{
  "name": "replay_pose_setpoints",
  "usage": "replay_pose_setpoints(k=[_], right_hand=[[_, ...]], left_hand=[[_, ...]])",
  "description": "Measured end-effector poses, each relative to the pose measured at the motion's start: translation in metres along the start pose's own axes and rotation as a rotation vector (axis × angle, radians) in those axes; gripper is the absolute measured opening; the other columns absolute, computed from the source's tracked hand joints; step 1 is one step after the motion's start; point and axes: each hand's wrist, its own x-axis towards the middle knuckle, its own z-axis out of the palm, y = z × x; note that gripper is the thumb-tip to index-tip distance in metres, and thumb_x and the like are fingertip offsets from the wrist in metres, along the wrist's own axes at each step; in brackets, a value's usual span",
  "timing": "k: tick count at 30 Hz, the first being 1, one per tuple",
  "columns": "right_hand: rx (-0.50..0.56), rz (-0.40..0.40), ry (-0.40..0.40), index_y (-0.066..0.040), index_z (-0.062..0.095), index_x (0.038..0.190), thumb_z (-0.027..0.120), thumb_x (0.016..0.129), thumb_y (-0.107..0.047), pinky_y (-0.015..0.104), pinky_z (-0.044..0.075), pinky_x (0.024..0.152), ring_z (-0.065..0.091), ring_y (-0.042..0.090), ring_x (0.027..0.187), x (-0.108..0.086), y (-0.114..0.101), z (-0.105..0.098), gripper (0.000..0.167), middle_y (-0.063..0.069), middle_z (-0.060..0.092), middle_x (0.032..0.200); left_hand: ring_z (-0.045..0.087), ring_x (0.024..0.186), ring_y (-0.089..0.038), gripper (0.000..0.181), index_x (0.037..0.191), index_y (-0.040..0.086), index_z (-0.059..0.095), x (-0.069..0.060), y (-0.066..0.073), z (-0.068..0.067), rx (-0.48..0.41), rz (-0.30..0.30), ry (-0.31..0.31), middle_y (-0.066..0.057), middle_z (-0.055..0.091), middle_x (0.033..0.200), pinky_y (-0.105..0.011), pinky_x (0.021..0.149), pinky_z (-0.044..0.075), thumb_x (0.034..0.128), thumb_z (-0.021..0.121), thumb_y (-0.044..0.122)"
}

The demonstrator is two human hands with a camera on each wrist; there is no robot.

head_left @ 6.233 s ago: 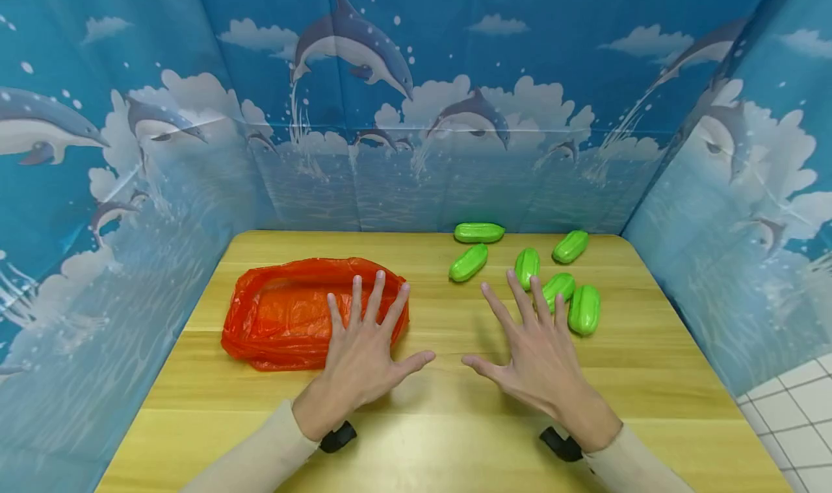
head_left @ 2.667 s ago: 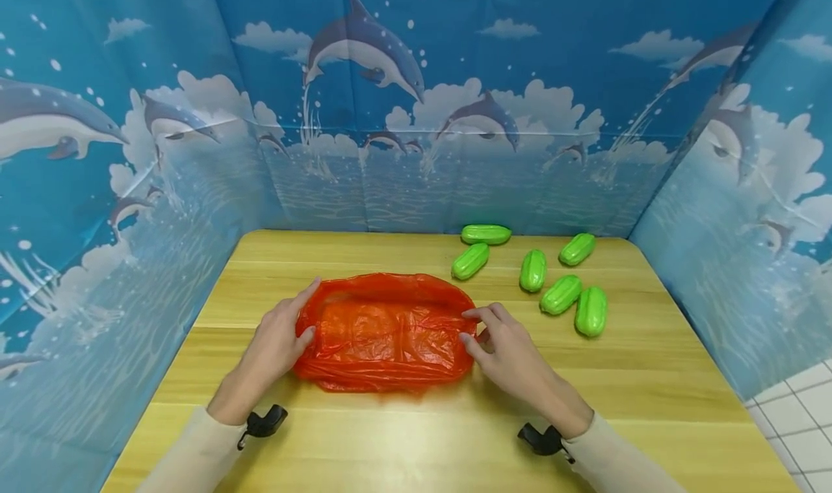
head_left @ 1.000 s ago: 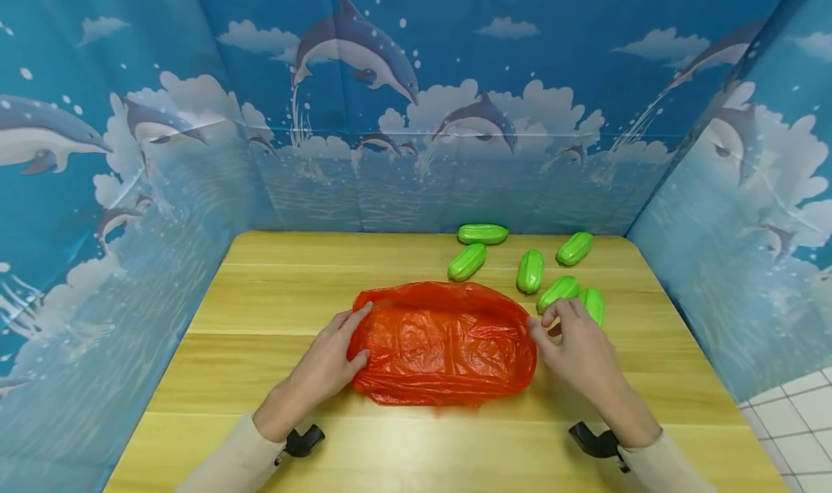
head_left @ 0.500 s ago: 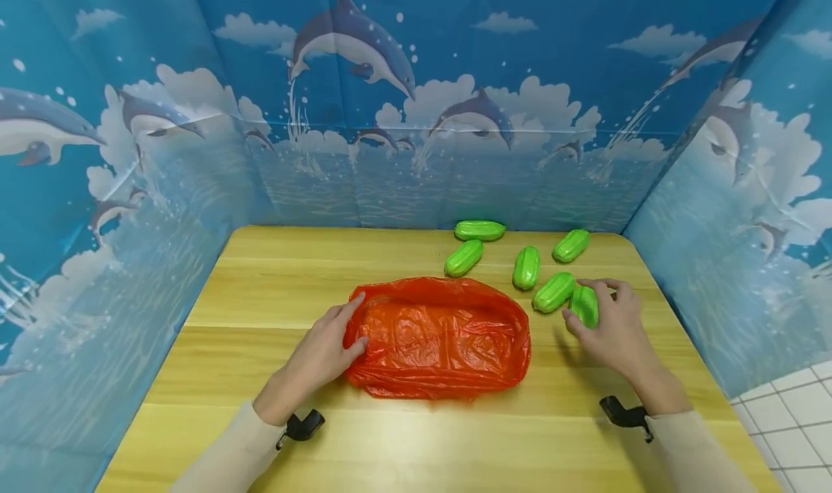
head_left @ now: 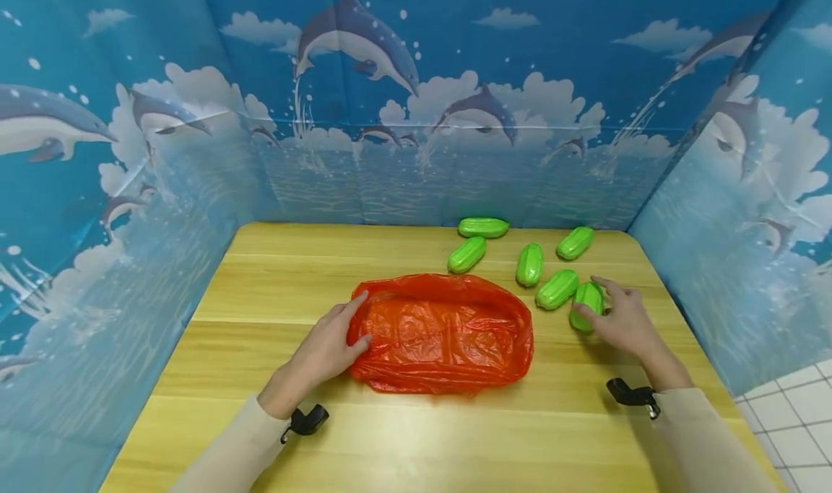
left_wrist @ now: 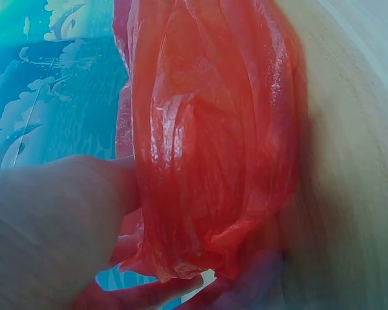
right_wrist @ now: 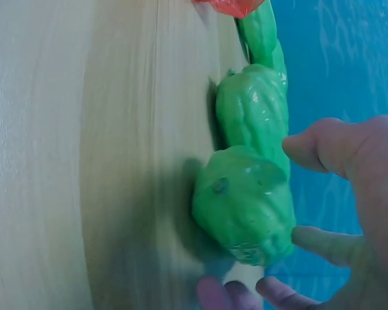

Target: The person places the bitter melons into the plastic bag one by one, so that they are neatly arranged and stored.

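An open-mouthed red plastic bag point(head_left: 442, 334) lies lengthwise on the wooden table. My left hand point(head_left: 321, 345) holds its left end, thumb and forefinger over the rim; the left wrist view shows more fingers around the crumpled film point(left_wrist: 200, 161). To the right, my right hand point(head_left: 627, 323) spreads its thumb and fingers around a plump, ridged, glossy green cucumber point(head_left: 588, 307). In the right wrist view the fingers stand loosely about this cucumber point(right_wrist: 246, 206), with gaps at several places; whether a fingertip touches it I cannot tell.
Several more green cucumbers lie farther back: one point(head_left: 557, 289) beside the nearest, others point(head_left: 529, 265) point(head_left: 575, 242) point(head_left: 466, 255) point(head_left: 483, 227) toward the back edge. Dolphin-print curtains point(head_left: 416, 175) enclose the table's back and sides. White floor tiles point(head_left: 796, 413) show at the lower right.
The bag was slid from the left to the middle by both hands. My right hand then let go of its right end and moved right to the nearest cucumber; my left hand stayed.
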Motion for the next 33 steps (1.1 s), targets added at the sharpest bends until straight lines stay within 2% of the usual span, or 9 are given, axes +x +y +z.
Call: replay_pose_setpoints(k=[7, 11, 18, 33], right_hand=[[0.013, -0.015, 0.055, 0.008, 0.042, 0.173, 0.068, 0.116, -0.047, 0.082, 0.050, 0.102, 0.043, 0.072, 0.140, 0.009, 0.016, 0.011, 0.084, 0.054, 0.048, 0.156], [0.056, -0.014, 0.057, 0.008, 0.043, 0.172, 0.071, 0.114, -0.045, 0.082, 0.051, 0.105, 0.050, 0.074, 0.138, 0.012, 0.017, 0.014, 0.084, 0.055, 0.050, 0.156], [0.089, 0.032, 0.015, 0.014, 0.031, 0.176, 0.065, 0.118, -0.031, 0.082, 0.053, 0.111, 0.054, 0.074, 0.142, 0.007, 0.004, 0.006, 0.081, 0.059, 0.042, 0.163], [0.109, 0.036, 0.081, 0.014, 0.027, 0.177, 0.061, 0.121, -0.028, 0.081, 0.057, 0.103, 0.052, 0.075, 0.142, -0.008, 0.003, -0.001, 0.078, 0.059, 0.040, 0.164]], left_hand=[[0.064, 0.152, -0.049, 0.088, 0.184, 0.016, 0.038, 0.000, -0.001, -0.002, -0.023, 0.019, -0.022, -0.026, 0.060, 0.170, -0.068, 0.126, 0.057, 0.1080, 0.083, 0.025], [0.065, 0.150, -0.048, 0.089, 0.184, 0.017, 0.038, 0.001, -0.002, -0.003, -0.022, 0.028, -0.027, -0.025, 0.062, 0.168, -0.067, 0.126, 0.057, 0.1080, 0.083, 0.024], [0.065, 0.150, -0.048, 0.089, 0.184, 0.015, 0.037, 0.003, -0.004, -0.009, -0.024, 0.056, -0.025, -0.027, 0.062, 0.168, -0.067, 0.126, 0.057, 0.1084, 0.083, 0.023], [0.066, 0.150, -0.049, 0.088, 0.184, 0.016, 0.037, 0.003, -0.005, -0.009, -0.024, 0.057, -0.017, -0.026, 0.063, 0.167, -0.068, 0.125, 0.057, 0.1090, 0.081, 0.023]])
